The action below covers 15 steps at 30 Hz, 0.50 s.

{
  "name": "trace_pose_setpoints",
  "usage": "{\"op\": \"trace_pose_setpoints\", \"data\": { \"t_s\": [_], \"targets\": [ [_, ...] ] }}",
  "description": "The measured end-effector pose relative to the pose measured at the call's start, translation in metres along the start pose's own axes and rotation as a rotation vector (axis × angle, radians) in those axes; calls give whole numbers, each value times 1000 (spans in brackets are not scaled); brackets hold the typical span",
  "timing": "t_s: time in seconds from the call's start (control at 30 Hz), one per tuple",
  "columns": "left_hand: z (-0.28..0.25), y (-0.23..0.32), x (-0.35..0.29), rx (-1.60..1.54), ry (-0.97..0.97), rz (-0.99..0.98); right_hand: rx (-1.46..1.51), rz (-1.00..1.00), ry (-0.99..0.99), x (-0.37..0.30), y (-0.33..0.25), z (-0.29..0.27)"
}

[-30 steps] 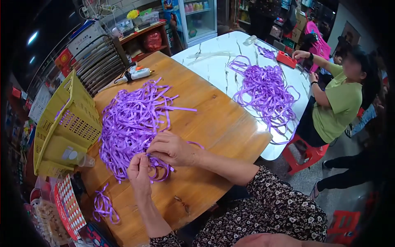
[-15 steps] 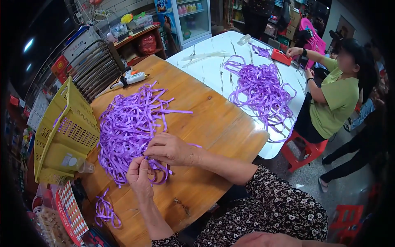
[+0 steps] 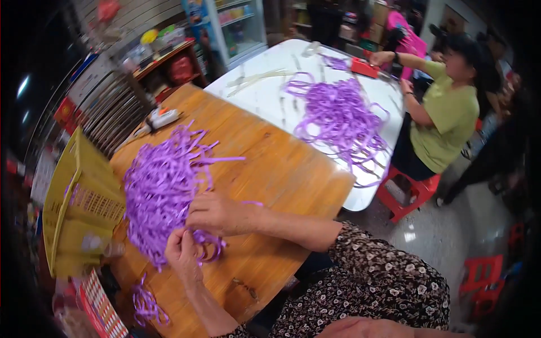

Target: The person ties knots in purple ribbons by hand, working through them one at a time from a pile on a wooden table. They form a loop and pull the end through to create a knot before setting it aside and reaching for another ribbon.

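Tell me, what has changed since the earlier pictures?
The head view has swung right, blurring the picture: the yellow perforated plastic basket, brown wooden table and white marbled table now appear farther left, though none visibly moved. I see nothing newly taken hold of or let go. Unchanged: the bare left hand and right hand stay close together at the near edge of the tangled pile of purple ribbons.

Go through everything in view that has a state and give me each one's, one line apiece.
Left hand: fingertips pinched; anything gripped is blurred.
Right hand: fingers bent, pinching near the left's; contents blurred.
Large purple ribbon pile: loose, tangled.
Small purple ribbon bunch: loose, apart from the large pile.
Far purple ribbon pile: loose, tangled.
Glue gun: lying unheld.
Fridge: door appears shut.
Red stool: occupied.
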State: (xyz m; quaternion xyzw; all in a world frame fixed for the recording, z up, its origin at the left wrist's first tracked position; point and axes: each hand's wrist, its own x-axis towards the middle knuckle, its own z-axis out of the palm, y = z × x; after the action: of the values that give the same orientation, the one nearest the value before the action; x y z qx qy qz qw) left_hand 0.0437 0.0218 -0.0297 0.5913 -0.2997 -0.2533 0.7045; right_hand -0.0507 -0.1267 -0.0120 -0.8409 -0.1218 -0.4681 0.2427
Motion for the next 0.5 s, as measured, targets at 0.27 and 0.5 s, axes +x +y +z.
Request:
{"op": "trace_pose_setpoints", "data": {
  "t_s": [0.27, 0.5],
  "targets": [
    [-10, -14, 6, -120, -131, 38, 150, 43, 80, -2, 4, 13],
    [24, 22, -14, 128, 112, -57, 162, 10, 99, -6, 12, 23]
  ]
}}
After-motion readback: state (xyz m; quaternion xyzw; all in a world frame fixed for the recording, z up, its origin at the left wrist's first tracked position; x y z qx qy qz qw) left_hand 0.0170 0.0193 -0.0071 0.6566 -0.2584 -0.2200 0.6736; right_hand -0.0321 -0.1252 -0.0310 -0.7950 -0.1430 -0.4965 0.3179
